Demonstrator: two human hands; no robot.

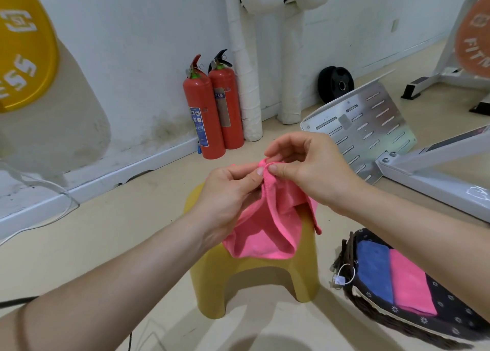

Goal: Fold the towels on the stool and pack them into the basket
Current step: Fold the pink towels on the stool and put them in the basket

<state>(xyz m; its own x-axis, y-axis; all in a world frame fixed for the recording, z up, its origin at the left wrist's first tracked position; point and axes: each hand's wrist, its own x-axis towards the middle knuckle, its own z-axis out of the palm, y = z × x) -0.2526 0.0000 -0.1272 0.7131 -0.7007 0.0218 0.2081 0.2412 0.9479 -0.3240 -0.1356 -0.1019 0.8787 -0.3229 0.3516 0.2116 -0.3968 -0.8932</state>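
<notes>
I see the pink towel (267, 231) hanging over the yellow stool (254, 279), its top edge bunched up. My left hand (228, 194) and right hand (305, 165) both pinch that edge, thumbs touching. At four o'clock sits the basket (371, 305) with two folded towels inside. Bare floor (119, 231) lies open at nine o'clock.

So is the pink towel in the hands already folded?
Not yet: the pink towel hangs loose and bunched above the stool, pinched at one edge by both hands.
</notes>
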